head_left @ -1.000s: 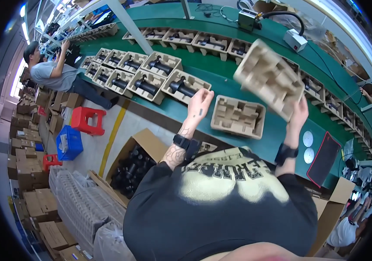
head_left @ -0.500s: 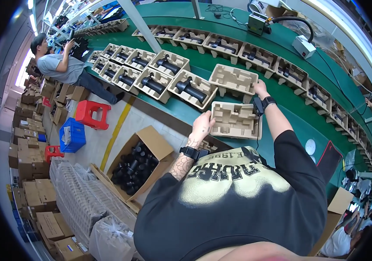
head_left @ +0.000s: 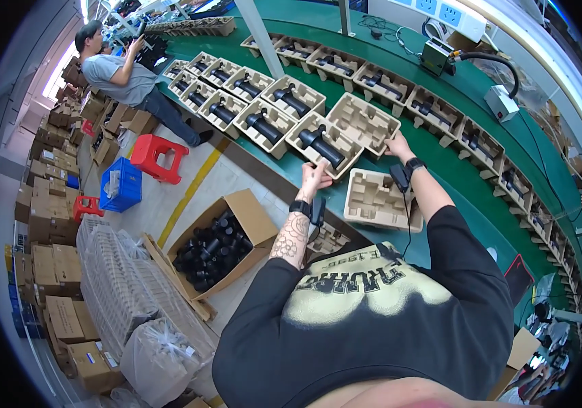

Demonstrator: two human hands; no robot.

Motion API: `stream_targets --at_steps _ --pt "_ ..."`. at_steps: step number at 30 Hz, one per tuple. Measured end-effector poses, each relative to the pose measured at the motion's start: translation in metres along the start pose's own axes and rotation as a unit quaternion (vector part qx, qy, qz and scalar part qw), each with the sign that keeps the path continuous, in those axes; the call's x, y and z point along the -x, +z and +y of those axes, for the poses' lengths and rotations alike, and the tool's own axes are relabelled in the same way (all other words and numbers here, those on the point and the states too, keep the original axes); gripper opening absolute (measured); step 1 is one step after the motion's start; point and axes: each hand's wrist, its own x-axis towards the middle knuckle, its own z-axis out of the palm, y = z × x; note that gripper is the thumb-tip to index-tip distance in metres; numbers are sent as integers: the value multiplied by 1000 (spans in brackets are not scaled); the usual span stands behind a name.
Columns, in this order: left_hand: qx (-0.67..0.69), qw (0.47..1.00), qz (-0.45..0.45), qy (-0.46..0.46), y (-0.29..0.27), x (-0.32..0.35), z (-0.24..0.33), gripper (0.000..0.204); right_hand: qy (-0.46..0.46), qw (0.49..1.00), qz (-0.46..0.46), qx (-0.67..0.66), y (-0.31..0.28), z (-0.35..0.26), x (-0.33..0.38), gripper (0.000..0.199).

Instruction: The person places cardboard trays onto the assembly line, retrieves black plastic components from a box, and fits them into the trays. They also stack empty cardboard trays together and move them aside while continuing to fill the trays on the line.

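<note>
My right hand (head_left: 397, 145) grips the near right corner of an empty brown pulp tray (head_left: 364, 121) that lies on the green conveyor belt (head_left: 468, 183). My left hand (head_left: 314, 174) rests its fingertips on the near edge of the neighbouring pulp tray (head_left: 304, 130), which holds a black cylindrical part (head_left: 321, 144). A second empty pulp tray (head_left: 378, 201) lies on the belt just in front of me, between my forearms. Both wrists carry black bands.
Rows of filled pulp trays (head_left: 263, 122) run along the belt to the left and far side. An open cardboard box of black parts (head_left: 214, 250) stands on the floor at my left. Another person (head_left: 121, 71) works at the far left, near a red stool (head_left: 158, 156) and blue crate (head_left: 119, 185).
My right hand brought the empty tray down from the air onto the belt beside the filled tray. My left hand moved from the near empty tray to the filled tray's edge.
</note>
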Motion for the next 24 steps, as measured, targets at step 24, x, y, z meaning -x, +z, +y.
stream_targets --at_steps 24 --pt "-353 878 -262 188 5 74 36 27 -21 958 79 274 -78 16 244 46"
